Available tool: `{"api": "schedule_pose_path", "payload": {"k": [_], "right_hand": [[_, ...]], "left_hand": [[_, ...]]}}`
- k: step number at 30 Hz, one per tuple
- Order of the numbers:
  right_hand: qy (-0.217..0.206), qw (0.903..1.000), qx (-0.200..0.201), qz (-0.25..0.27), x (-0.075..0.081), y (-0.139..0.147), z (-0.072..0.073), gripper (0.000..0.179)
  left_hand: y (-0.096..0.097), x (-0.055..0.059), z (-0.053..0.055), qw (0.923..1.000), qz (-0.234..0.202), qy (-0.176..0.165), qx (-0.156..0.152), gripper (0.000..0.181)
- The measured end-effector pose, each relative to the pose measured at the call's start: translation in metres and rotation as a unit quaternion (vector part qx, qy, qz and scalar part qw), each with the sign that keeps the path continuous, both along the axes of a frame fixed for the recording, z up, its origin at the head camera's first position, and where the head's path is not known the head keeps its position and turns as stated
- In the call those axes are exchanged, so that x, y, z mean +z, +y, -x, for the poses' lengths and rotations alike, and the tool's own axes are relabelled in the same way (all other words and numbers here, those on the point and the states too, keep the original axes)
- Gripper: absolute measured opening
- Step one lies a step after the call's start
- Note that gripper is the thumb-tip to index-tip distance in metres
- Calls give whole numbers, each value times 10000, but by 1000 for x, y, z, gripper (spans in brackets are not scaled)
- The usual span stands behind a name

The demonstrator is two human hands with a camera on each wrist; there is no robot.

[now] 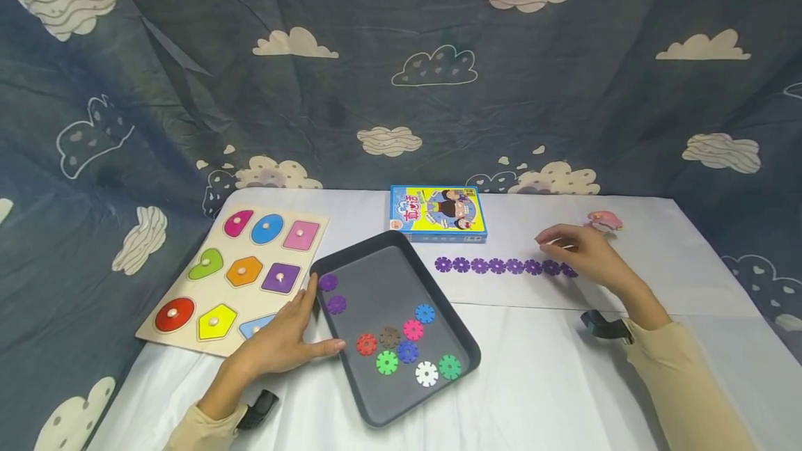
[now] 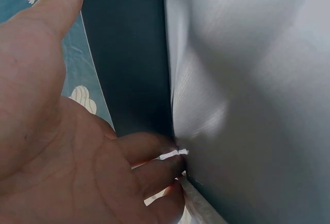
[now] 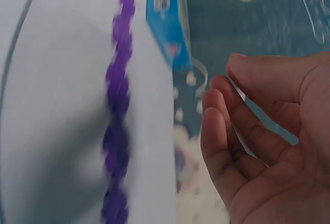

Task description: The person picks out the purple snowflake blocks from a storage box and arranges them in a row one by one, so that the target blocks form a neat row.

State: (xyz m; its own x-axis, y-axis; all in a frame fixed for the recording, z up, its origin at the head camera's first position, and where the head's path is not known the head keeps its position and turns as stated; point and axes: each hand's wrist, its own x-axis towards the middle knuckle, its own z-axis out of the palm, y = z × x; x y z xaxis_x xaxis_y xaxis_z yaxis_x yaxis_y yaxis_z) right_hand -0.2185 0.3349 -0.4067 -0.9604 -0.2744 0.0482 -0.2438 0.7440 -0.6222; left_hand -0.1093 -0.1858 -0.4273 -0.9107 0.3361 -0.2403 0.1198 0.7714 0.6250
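Note:
My left hand (image 1: 282,333) lies along the left side of a dark grey tray (image 1: 401,409), fingers against the outer wall and thumb at the rim. Close up in the left wrist view, the fingertips of this left hand (image 2: 103,167) meet the tray's side near the white cloth. Notched plastic discs in several colours lie in the tray, among them a purple disc (image 1: 336,305) and a white disc (image 1: 427,374). Holding nothing, my right hand (image 1: 585,252) hovers with loosely bent fingers over the right end of a row of purple notched discs (image 1: 497,266).
A wooden shape puzzle board (image 1: 219,284) with knobbed pieces lies left of the tray. Behind the tray sits a blue and yellow box (image 1: 438,214). A small pink object (image 1: 605,220) is at the back right. A dark curtain with clouds (image 1: 388,110) hangs behind the cloth-covered table.

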Motion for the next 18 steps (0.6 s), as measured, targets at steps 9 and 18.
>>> {"api": "schedule_pose_path", "payload": {"k": [9,18], "right_hand": [[-193,9968,768,-135,23,-66,8,21],[-693,9828,1711,24,41,-125,12,19]], "left_hand": [[0,1,1,10000,-64,-17,8,128],[0,1,0,10000,-36,20,19,128]]}}
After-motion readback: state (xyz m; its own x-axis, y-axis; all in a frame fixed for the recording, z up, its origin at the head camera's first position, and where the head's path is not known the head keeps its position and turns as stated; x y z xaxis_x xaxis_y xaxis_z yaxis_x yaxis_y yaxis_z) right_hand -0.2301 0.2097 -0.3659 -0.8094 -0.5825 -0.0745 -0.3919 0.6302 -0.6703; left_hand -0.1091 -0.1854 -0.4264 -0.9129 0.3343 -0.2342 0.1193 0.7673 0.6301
